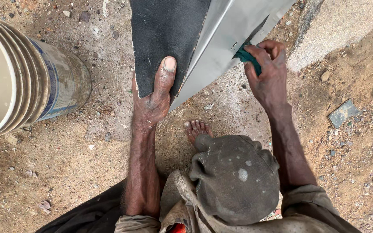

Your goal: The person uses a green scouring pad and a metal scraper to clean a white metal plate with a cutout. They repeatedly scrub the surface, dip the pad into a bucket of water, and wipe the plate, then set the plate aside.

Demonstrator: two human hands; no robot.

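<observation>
My left hand (155,94) grips the near edge of a black rough-surfaced sheet (165,30), thumb pressed on top. Beside it a grey metal sheet (221,39) slopes toward the ground, folded against the black one. My right hand (267,71) is closed on green-handled snips (248,57) whose blades sit in a cut in the metal sheet's right edge. My bent knee in grey cloth (234,177) and a bare foot (197,129) are below the sheets.
A stack of nested pale plastic buckets (31,77) lies on its side at the left. A concrete slab (337,26) rises at the upper right. A flat grey stone piece (344,113) and pebbles lie on the sandy ground.
</observation>
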